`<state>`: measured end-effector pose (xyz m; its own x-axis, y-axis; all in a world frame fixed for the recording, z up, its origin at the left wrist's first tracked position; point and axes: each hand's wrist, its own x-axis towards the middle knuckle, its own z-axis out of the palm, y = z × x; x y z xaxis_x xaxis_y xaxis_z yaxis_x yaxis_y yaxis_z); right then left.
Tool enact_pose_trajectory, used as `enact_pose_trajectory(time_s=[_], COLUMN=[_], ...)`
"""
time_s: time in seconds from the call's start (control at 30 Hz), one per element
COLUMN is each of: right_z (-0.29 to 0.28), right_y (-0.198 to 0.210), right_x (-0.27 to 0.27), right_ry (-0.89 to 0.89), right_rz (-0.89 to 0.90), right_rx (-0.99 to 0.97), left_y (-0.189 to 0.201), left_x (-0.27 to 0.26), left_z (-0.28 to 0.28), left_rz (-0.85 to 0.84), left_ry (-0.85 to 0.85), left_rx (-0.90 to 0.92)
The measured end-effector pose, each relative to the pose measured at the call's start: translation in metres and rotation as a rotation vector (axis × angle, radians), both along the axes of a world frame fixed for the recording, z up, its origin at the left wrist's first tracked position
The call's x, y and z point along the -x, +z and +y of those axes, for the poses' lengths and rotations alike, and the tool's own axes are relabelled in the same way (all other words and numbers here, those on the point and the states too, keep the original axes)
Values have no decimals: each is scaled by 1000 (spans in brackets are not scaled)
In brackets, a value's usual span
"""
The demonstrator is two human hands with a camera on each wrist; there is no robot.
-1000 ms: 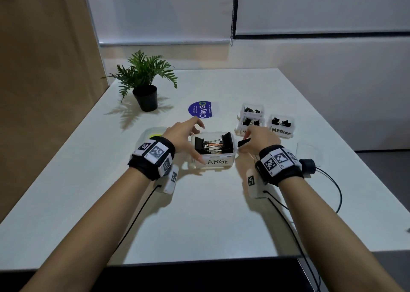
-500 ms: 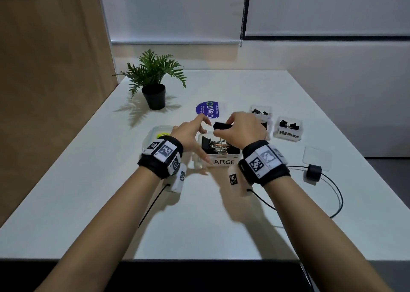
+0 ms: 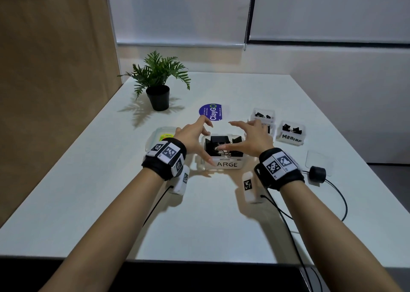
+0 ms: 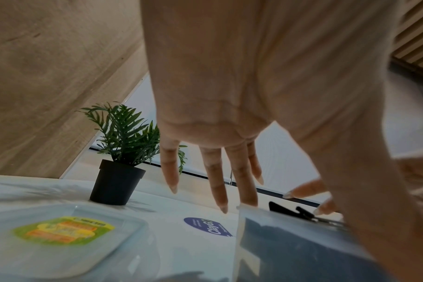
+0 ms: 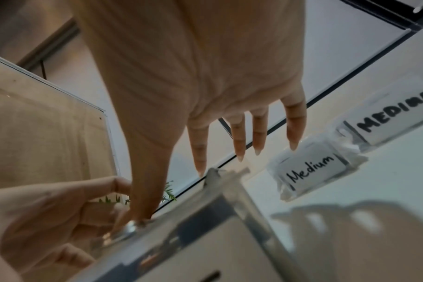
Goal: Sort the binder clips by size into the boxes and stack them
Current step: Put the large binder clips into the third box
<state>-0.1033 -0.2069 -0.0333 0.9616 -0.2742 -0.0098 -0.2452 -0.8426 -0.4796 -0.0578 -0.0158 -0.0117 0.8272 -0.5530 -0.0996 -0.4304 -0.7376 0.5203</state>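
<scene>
A clear box labelled LARGE point(image 3: 230, 165) stands at mid-table and holds large black binder clips point(image 3: 218, 141) with steel handles. My left hand point(image 3: 198, 139) is open at the box's left side, thumb down its front corner, fingers spread over the far rim point(image 4: 244, 207). Over the box's right side my right hand point(image 3: 248, 136) is open, its thumb touching the clips' wire handles and its fingers straight. Two small boxes labelled MEDIUM point(image 3: 291, 137) point(image 5: 311, 166) with smaller black clips stand to the right. A third small box point(image 3: 263, 114) is behind them.
A box lid with a yellow-green label point(image 3: 158, 136) lies left of the LARGE box. A clear lid point(image 3: 317, 159) and a black puck on a cable point(image 3: 317, 173) lie at the right. A potted plant point(image 3: 158, 87) and a blue sticker point(image 3: 210, 112) are farther back.
My right hand carried a large black clip from the table over the LARGE box and let it go inside; the hand is now open. My left hand stayed at the box.
</scene>
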Motion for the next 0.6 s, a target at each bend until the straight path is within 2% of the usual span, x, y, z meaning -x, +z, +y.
enact_pose_trajectory(time_s=[0.47,0.6], right_z=[0,-5], right_y=[-7,-10], right_x=[-18,-20], right_ry=[46,107], right_rz=[49,45], right_rx=[84,-21], left_y=[-3,-4], left_x=[-1,-4], left_z=[0,0], left_rz=[-16,-20], left_ry=[1,-3], left_rx=[-7,-4])
